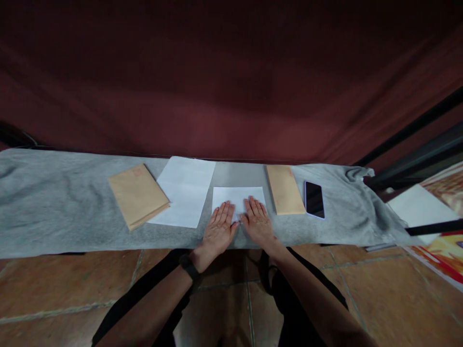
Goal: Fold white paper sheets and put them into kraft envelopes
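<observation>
A white paper [237,193], wider than it is deep, lies in front of me on the grey cloth. My left hand [220,229] rests flat on its lower left part, fingers extended. On its lower right part lies my right hand [258,223], also flat with the fingers stretched out. The two thumbs come close together near the paper's bottom edge. Larger white sheets [186,190] lie to the left, partly under a stack of brown envelopes [137,193]. Right of the paper is another brown envelope or stack [285,190].
A phone [314,199] with a dark screen lies right of the brown envelope. The grey cloth [72,207] covers a long narrow surface, wrinkled at both ends. Behind it hangs a dark red curtain [217,96]. Boards and printed material [423,207] stand at the far right.
</observation>
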`<state>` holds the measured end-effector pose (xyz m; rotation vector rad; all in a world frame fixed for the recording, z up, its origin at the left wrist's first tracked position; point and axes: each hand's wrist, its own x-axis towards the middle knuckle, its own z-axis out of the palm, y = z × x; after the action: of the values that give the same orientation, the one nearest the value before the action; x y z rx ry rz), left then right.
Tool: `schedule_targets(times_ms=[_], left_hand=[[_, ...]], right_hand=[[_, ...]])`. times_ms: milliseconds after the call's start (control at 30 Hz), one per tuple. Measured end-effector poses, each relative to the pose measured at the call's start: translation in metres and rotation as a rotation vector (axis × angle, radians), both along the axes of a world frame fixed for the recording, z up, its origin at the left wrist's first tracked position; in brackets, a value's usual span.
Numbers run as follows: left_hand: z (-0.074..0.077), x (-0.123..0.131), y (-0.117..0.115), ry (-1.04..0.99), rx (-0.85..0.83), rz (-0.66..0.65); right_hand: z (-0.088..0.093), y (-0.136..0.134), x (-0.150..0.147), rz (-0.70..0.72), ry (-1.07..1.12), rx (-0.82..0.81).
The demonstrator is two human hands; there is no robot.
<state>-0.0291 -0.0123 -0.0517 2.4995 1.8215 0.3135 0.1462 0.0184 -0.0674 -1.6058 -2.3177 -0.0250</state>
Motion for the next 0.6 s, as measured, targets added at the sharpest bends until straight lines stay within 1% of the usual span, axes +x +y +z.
schedule_targets(times_ms=[200,400,533,600], left_hand=[[-0.002,-0.009,0.005,0.018,-0.016,0.091],[-0.003,-0.014,0.007,0.026,-0.025,0.157],[-0.002,-0.015,0.006,0.015,0.018,0.2],[0.0,-0.014,0.006,0.009,0.044,0.187]], right_hand=[[-0.003,-0.001,0.007,-0.028,-0.014,0.068],[-0.005,-0.001,0.009,-0.059,0.003,0.097],[-0.006,-0.003,0.01,-0.053,0.009,0.09],[-0.003,-0.002,0.011,-0.046,0.018,0.073]])
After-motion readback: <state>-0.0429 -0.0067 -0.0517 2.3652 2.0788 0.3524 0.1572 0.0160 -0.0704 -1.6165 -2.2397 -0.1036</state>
